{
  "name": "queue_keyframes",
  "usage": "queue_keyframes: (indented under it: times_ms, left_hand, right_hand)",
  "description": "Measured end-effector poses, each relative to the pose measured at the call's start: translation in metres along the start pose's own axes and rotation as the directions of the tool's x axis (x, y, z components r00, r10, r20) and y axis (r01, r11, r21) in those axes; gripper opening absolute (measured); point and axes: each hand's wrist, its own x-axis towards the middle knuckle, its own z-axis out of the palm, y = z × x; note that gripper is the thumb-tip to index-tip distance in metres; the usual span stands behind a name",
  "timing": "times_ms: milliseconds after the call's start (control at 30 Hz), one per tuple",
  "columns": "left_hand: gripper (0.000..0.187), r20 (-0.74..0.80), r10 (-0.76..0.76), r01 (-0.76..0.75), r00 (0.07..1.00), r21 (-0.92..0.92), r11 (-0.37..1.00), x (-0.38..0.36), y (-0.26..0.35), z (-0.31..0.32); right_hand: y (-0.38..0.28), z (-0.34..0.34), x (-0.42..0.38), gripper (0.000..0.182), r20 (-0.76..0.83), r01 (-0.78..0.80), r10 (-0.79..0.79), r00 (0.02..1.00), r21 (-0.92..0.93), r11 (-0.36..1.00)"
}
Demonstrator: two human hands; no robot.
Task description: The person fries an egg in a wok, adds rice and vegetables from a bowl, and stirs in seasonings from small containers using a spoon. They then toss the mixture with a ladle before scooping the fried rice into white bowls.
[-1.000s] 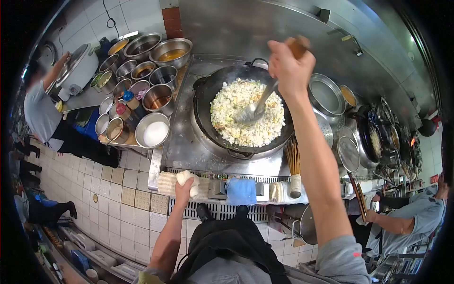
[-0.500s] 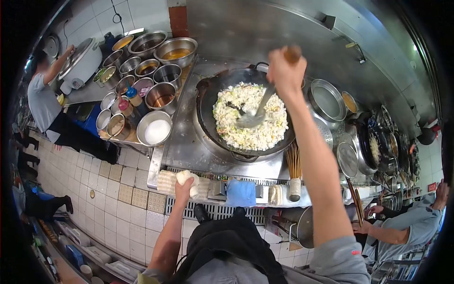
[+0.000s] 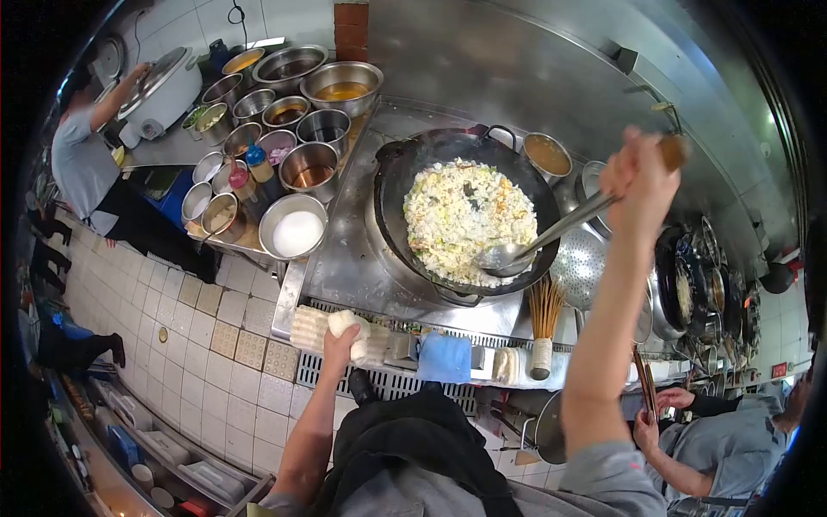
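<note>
My right hand (image 3: 642, 183) is wrapped round the wooden-ended handle of a ladle (image 3: 575, 219), held to the right of the wok. The ladle's bowl rests in fried rice (image 3: 461, 207), near the front right side of a large black wok (image 3: 393, 202). Bits of green and egg show in the rice, and a small dark patch of bare wok shows through it. Down at the stove's front edge, my left hand (image 3: 339, 346) closes on a bunched pale cloth (image 3: 346, 324), above a folded striped towel (image 3: 311, 332).
Left of the wok stand several metal bowls, a bowl of white granules (image 3: 297, 233) and squeeze bottles (image 3: 260, 161). A bamboo brush (image 3: 543, 314) and blue cloth (image 3: 444, 357) lie along the front. A perforated strainer (image 3: 579, 269) sits right. Co-workers stand far left (image 3: 84, 164) and right (image 3: 719, 431).
The ladle has moved from the middle of the rice to the wok's front right side. My right hand has shifted right and lower. My left hand still grips the cloth.
</note>
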Motion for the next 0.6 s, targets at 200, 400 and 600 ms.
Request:
queue_keyframes:
  times_ms: [200,400,600]
  left_hand:
    - [0.031,0.072,-0.031,0.026,0.997,0.073,0.997,0.001,-0.002,-0.002]
    - [0.033,0.027,0.025,-0.026,0.999,0.04,0.999,0.001,-0.001,0.003]
    - [0.031,0.063,-0.033,0.029,0.997,0.06,0.998,0.003,-0.004,-0.002]
  right_hand:
    - [0.092,0.004,0.01,0.018,-0.233,0.14,-0.098,0.967,0.173,0.975]
    - [0.057,0.02,-0.044,0.032,-0.307,0.206,-0.187,0.933,0.033,0.978]
    - [0.046,-0.002,-0.023,0.031,0.013,0.073,-0.077,0.997,0.186,0.98]
